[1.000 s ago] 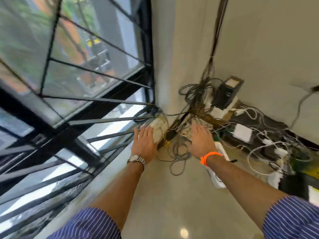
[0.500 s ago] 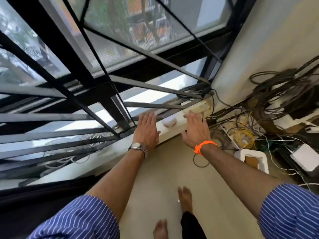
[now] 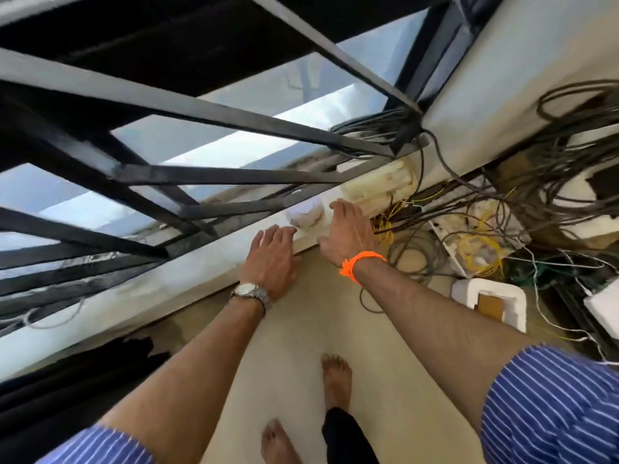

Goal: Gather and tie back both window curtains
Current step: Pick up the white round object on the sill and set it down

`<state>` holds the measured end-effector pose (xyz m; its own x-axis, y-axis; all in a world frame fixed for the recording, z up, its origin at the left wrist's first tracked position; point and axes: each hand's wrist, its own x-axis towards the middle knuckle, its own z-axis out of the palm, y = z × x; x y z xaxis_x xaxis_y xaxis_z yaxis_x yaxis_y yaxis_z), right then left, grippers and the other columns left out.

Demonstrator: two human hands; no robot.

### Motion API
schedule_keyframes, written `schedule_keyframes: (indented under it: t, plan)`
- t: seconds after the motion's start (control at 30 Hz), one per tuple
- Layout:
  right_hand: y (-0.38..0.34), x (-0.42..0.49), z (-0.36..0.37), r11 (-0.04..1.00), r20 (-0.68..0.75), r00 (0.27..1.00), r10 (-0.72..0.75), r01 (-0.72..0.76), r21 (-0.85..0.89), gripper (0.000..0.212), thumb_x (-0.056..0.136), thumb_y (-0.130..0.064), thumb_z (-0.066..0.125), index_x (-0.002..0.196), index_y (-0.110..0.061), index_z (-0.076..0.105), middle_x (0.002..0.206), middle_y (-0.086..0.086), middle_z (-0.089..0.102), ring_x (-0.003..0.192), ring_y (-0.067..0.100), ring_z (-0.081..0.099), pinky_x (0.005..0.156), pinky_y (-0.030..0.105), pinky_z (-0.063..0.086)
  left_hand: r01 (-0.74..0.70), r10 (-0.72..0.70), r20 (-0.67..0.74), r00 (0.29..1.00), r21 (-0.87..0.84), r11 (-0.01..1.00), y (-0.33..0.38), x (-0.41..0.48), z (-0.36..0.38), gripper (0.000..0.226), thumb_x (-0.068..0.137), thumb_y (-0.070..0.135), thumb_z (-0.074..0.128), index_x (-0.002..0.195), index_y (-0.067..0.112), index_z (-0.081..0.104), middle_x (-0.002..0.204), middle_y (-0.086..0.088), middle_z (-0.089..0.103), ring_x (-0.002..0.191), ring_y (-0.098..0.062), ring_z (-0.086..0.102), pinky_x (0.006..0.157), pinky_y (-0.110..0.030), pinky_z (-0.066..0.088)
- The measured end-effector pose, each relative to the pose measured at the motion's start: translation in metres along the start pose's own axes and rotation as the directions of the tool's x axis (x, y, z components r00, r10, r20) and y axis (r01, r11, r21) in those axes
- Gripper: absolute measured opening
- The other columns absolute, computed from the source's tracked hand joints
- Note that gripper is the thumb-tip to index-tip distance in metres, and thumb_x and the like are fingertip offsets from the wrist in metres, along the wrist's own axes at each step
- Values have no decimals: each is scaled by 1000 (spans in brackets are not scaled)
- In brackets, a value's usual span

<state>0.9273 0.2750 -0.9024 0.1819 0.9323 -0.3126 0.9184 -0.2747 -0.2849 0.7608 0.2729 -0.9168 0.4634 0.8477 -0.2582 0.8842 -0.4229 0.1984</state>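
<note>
Two hands are out in front of the person, both reaching toward the window. The left hand (image 3: 273,259) is palm down just over the edge of the white sill (image 3: 160,293), fingers straight and close together, holding nothing. The right hand (image 3: 351,236) is a little further forward and just beside it, fingers also stretched flat and empty, the thumb spread out to the side. Both forearms are bare, with two blue striped sleeves (image 3: 552,406) pushed up near the elbows.

There is one metal watch (image 3: 249,291) on the left wrist and one orange band (image 3: 360,262) on the right. Two bare feet (image 3: 336,376) stand on the pale floor (image 3: 294,346), one ahead of the other.

The black window bars (image 3: 201,110) cross the glass above the sill. Low at the left, under the sill, hangs a dark folded mass that may be one curtain (image 3: 67,383); it is blurred, and neither hand touches it. To the right, a tangle of cables (image 3: 502,212) fills the corner, with one white foam box (image 3: 462,289) on the floor near it.
</note>
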Motion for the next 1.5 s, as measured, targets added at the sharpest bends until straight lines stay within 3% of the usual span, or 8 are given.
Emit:
schedule_keyframes:
  t: [0.23, 0.33, 0.6, 0.7, 0.77, 1.0, 1.27, 1.5]
  plan:
    - [2, 55, 54, 992, 33, 998, 57, -61, 108, 69, 78, -33, 68, 136, -10, 39, 140, 10, 44, 132, 30, 37, 103, 45, 40, 118, -115, 63, 991, -55, 991, -23, 37, 64, 77, 95, 45, 48, 154, 10, 12, 162, -5, 17, 150, -24, 12, 122, -43, 6]
    - [9, 73, 72, 986, 58, 995, 76, -83, 141, 85, 78, -43, 70, 144, -7, 30, 149, 11, 35, 138, 29, 31, 108, 45, 37, 127, -123, 96, 988, -33, 991, -29, 54, 82, 90, 94, 48, 50, 155, 9, -4, 164, -4, 3, 151, -22, 3, 122, -47, 1]
    - [32, 106, 105, 991, 67, 997, 46, -54, 123, 108, 59, -48, 84, 144, -14, 27, 150, 3, 35, 133, 30, 35, 100, 43, 40, 113, -115, -24, 993, -76, 991, -35, 98, 112, 69, 93, 45, 45, 148, 8, 27, 145, -8, 36, 136, -26, 31, 117, -37, 18]
    - [35, 115, 110, 999, 62, 998, 26, -29, 41, 98, 56, -49, 85, 134, -16, 35, 142, 2, 39, 123, 32, 38, 91, 45, 38, 39, -38, -32, 999, 24, 999, -31, 112, 113, 64, 91, 50, 24, 141, 14, 41, 134, -9, 50, 126, -27, 44, 108, -34, 31]
    - [35, 123, 112, 999, 57, 998, 2, -4, 40, 82, 60, -41, 83, 125, -16, 40, 131, 4, 44, 118, 33, 39, 90, 45, 37, -16, 22, -140, 990, 37, 999, -33, 119, 115, 56, 92, 45, 44, 139, 14, 47, 133, -11, 55, 124, -29, 49, 105, -35, 38]
    - [38, 138, 111, 995, 24, 996, -86, 85, 44, 66, 56, -38, 85, 114, -20, 57, 109, 3, 60, 110, 30, 48, 81, 38, 41, 47, -43, -117, 992, 35, 998, -38, 129, 124, 48, 90, 27, 36, 135, 15, 49, 135, -6, 54, 120, -22, 49, 98, -26, 39]
    - [48, 121, 99, 934, 53, 992, -118, 93, 345, 76, 45, -31, 89, 112, -20, 56, 114, 1, 63, 107, 29, 57, 82, 38, 53, 116, -140, -108, 984, -203, 972, -17, 108, 106, 71, 88, 21, 65, 146, 0, 30, 138, -17, 44, 125, -33, 43, 106, -38, 40]
    - [63, 75, 75, 834, 234, 966, -113, -36, 550, 102, 56, -12, 90, 145, -22, 42, 139, 2, 51, 116, 20, 57, 100, 31, 48, 55, -60, -4, 998, -330, 942, -9, 72, 95, 78, 97, 37, 53, 155, 12, 7, 155, -11, 26, 139, -27, 29, 114, -39, 32]
